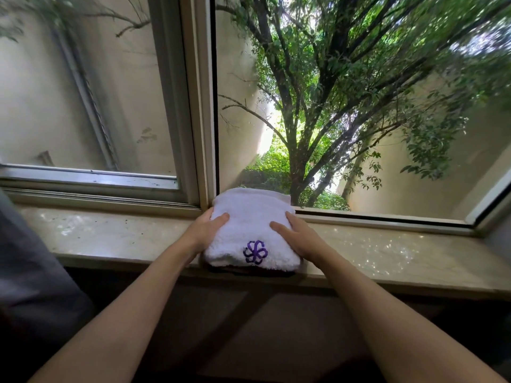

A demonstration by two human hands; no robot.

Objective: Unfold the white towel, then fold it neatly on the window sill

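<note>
Fingers: we lay them flat and loosely spread on the towel, gripping nothing.
Left hand (pixel 206 230): we cup the towel's left edge.
Right hand (pixel 300 236): we press its right side.
White towel (pixel 250 229): folded into a thick bundle, lying on the window sill (pixel 116 236) against the window frame (pixel 204 106).
Marking: a purple embroidered flower emblem (pixel 255 252) near the front edge; no readable writing.
</note>
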